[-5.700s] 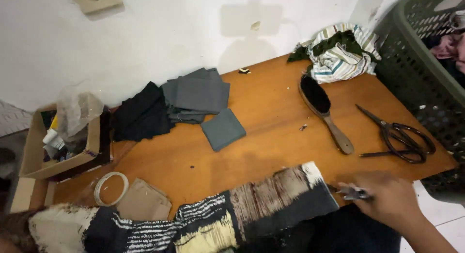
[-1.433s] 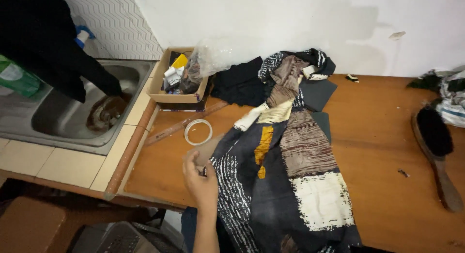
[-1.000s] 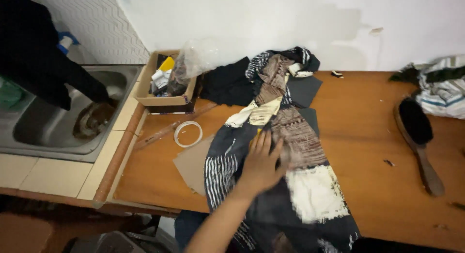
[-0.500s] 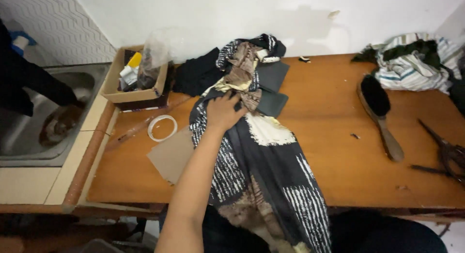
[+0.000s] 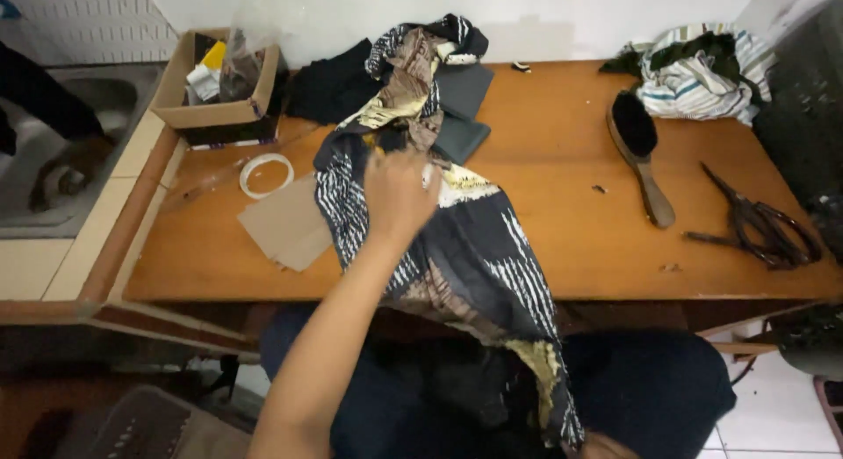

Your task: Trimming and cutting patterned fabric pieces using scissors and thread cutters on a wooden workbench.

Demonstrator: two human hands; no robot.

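A long patterned cloth (image 5: 474, 248), dark with white streaks and tan and yellow patches, lies lengthwise across the wooden table (image 5: 562, 204). Its far end is bunched near the wall, and its near end hangs over the table's front edge onto the person's lap. The left hand (image 5: 399, 191) lies on the cloth at about the middle of the table, back up, fingers curled down into the fabric; it is blurred, so I cannot tell whether they pinch the cloth or only press it. The right hand is out of view.

Just beside the cloth on the left lie a flat piece of brown cardboard (image 5: 285, 226) and a white tape roll (image 5: 266, 174). Under the bunched end sit folded grey fabric squares (image 5: 464, 108) and a heap of black fabric (image 5: 329, 90). An open cardboard box (image 5: 211, 90) of small items stands at the far left corner. To the right, well apart from the cloth, rest a wooden-handled brush with black bristles (image 5: 639, 156), dark metal scissors (image 5: 760, 226) and a crumpled striped cloth (image 5: 698, 72).

The tabletop is smooth orange-brown wood, dotted with small scraps. A plain white wall runs behind it. A tiled counter with a metal sink (image 5: 61, 160) joins on the left, where another person's dark sleeve (image 5: 44, 99) reaches in. A dark plastic basket (image 5: 803, 90) stands at the right.
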